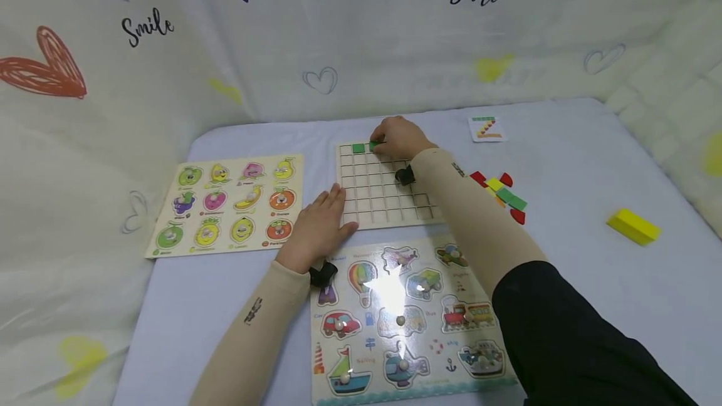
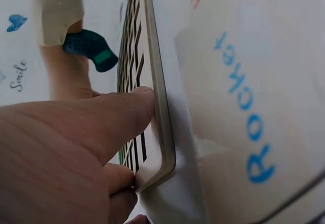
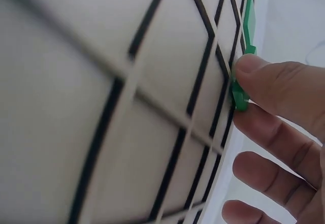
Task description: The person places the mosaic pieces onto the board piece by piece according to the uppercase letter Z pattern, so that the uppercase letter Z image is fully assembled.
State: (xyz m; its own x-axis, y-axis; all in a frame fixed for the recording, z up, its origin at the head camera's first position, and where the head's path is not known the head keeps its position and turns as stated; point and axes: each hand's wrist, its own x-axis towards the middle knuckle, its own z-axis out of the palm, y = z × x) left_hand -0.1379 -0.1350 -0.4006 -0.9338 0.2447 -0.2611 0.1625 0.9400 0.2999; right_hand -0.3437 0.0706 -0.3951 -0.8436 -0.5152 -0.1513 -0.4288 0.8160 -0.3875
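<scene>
A white grid board (image 1: pixel 375 196) with dark lines lies flat in the middle. In its far row sits a green square tile (image 1: pixel 358 148). My right hand (image 1: pixel 402 136) reaches over the far edge and pinches a second green tile (image 3: pixel 239 93) between thumb and index finger, right beside the first; its other fingers hang past the edge. My left hand (image 1: pixel 318 227) rests at the board's near left corner. Its fingers lie straight along the left side, and the thumb (image 2: pixel 133 107) presses on the near edge.
A fruit puzzle board (image 1: pixel 225 205) lies left, a vehicle puzzle board (image 1: pixel 369 356) in front. Right of the grid are several coloured pieces (image 1: pixel 510 198), a yellow block (image 1: pixel 634 226) and, farther back, a pattern card (image 1: pixel 486 130). A printed cloth (image 1: pixel 383 36) hangs behind the table.
</scene>
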